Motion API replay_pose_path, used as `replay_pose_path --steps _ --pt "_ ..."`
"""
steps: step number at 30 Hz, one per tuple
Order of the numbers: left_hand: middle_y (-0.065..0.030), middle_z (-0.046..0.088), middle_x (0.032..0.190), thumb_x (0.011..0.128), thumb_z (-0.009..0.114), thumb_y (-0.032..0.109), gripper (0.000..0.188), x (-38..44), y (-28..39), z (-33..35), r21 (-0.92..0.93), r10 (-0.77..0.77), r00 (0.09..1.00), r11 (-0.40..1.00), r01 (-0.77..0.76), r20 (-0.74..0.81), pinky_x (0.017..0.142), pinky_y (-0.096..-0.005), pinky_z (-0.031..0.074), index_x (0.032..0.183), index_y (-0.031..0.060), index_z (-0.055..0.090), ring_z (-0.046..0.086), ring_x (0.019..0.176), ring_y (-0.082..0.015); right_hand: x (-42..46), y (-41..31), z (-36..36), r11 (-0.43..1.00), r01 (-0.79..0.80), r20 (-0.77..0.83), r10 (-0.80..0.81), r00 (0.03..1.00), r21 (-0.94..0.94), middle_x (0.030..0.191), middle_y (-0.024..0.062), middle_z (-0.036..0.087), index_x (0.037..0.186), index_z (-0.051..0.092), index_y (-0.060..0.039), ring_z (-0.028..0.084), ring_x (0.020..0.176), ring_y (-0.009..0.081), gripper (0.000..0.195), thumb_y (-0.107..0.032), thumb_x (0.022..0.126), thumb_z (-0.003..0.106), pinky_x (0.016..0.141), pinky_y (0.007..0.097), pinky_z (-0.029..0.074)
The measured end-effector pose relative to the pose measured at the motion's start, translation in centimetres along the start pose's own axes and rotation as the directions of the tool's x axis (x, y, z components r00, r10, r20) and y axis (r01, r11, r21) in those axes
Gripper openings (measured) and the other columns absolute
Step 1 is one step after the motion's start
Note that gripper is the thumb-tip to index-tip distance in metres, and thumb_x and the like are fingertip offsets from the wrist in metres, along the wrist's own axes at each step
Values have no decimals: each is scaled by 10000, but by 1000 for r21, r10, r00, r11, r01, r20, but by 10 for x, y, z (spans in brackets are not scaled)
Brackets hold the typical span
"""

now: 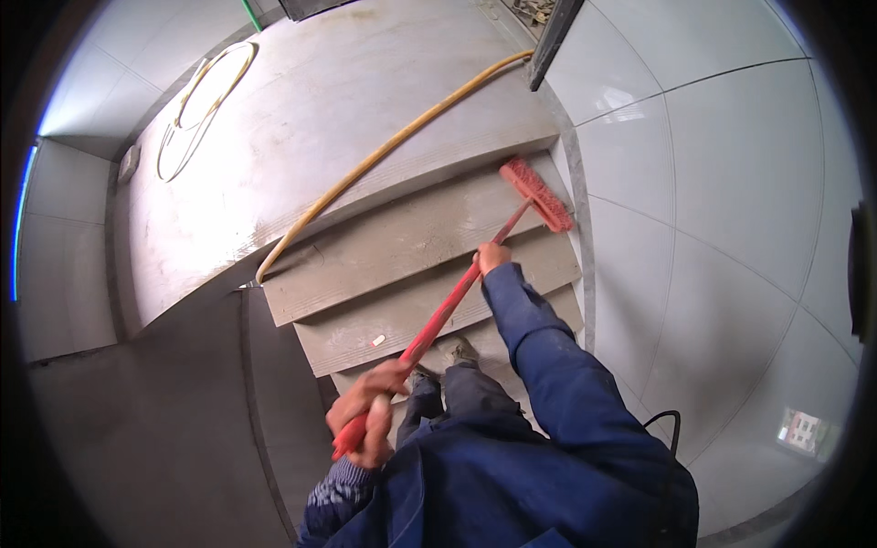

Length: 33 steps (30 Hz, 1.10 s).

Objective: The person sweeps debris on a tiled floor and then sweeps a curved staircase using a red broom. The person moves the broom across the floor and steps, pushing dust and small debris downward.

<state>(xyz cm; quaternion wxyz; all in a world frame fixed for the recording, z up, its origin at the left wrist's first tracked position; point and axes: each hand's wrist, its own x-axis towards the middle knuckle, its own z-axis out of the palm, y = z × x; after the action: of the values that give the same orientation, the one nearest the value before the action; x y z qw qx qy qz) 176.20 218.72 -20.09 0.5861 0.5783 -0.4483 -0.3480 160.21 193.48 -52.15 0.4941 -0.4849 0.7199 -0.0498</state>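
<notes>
A red push broom slants across the stairs, its red handle [442,316] running from lower left to upper right. Near the handle's end, my left hand [370,411] is wrapped around it. My right hand [492,258] grips the shaft farther up, closer to the head. The bristled broom head [536,194] rests at the right end of the upper stair tread [411,236], by the wall. That tread looks dusty or damp. One tread lower lies a small white object [378,340] with a reddish end, too small to name.
A yellow hose [394,147] crosses the landing [329,89] and reaches the stairs' left edge, where the side drops off. Another hose [216,89] lies coiled at the far left. Glossy tiled wall [733,205] borders the right side. My shoes [460,351] stand on a lower step.
</notes>
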Motion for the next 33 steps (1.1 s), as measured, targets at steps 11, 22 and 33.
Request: replay_pose_path --steps 11,22,33 --pt "-161 528 563 926 481 191 427 -34 99 -73 256 253 841 956 -143 -479 635 -453 539 546 24 378 644 611 -337 -142 -76 186 570 701 450 -539 712 -428 815 201 720 797 754 -68 724 821 349 246 -307 802 698 749 461 573" --pt "-88 375 535 919 505 266 448 -72 175 -107 164 506 801 862 -479 -319 595 -477 436 546 73 348 456 505 -278 -295 -129 213 838 -188 660 -245 710 513 513 111 541 627 570 1 529 362 239 367 -282 859 555 319 367 424" --pt "-86 508 557 928 491 188 358 -82 88 -131 -17 275 866 951 -310 -418 728 -465 529 597 55 464 605 559 -282 -228 -95 133 755 -123 281 -85 956 645 603 60 580 683 574 -33 526 415 170 260 -240 839 588 342 318 428"
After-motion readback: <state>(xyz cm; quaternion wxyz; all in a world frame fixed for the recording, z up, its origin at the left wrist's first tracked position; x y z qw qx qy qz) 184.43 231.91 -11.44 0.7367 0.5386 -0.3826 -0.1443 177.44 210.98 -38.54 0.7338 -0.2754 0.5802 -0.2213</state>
